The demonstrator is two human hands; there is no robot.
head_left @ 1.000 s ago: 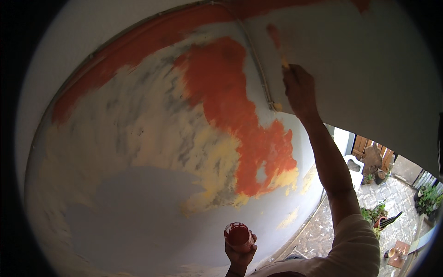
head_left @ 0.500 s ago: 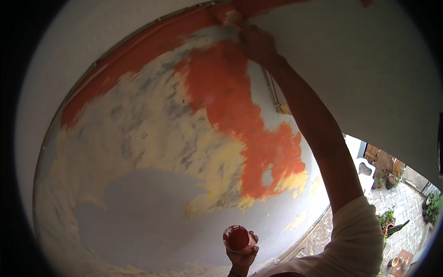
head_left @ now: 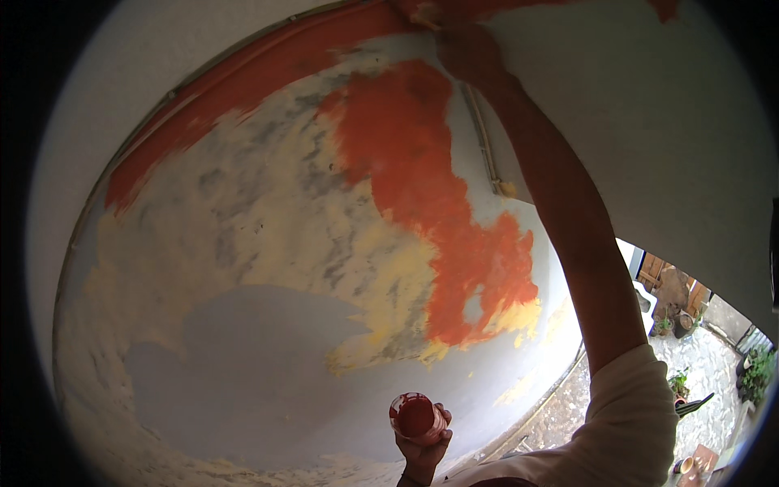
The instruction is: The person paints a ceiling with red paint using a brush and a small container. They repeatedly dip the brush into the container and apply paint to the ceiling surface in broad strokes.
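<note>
My right hand (head_left: 471, 53) is raised high on a stretched arm, its fingers closed round what looks like a paintbrush (head_left: 425, 16). The brush, dim and partly hidden by the fingers, touches the orange-red band along the wall's top edge. Low in front of me, my left hand (head_left: 422, 458) grips a clear cup (head_left: 438, 428) of red paint, tilted so its inside shows. Behind both hands stands the wall (head_left: 268, 365), grey with cream and dark smudges. A large orange-red patch (head_left: 398, 138) runs down its middle.
A pipe or cable (head_left: 487, 150) runs down near the wall's corner. On the right a plain grey surface (head_left: 649, 122) slopes over a paved yard (head_left: 690, 357) with potted plants (head_left: 756, 369) and a white chair (head_left: 645, 304).
My right hand and the brush have moved slightly up and to the right along the top edge. The paint cup stays in my left hand, nearly in place.
</note>
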